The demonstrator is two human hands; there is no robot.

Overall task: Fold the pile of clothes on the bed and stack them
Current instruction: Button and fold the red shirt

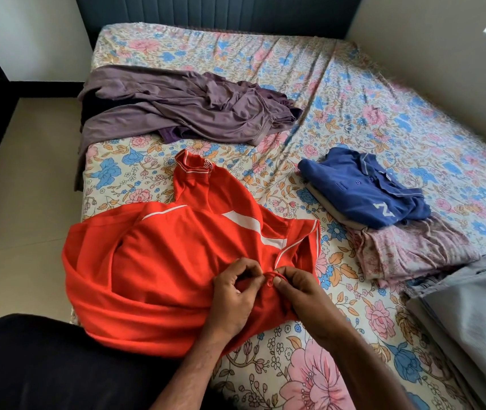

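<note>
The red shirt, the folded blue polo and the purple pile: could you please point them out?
red shirt [158, 261]: head view, its body.
blue polo [363, 190]: head view, its chest.
purple pile [182, 105]: head view, its middle folds.

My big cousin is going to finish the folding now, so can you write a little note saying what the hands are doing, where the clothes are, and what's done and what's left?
Left hand: pinches the placket of the red shirt.
Right hand: pinches the same placket at its button; both seem to be fastening it.
Red shirt: spread on the near part of the bed, not folded yet.
Done: blue polo folded on top of the stack on the right, above a pink patterned garment.
Left: finish the button, fold and stack the red shirt, then the crumpled purple-brown clothes farther up the bed.
</note>
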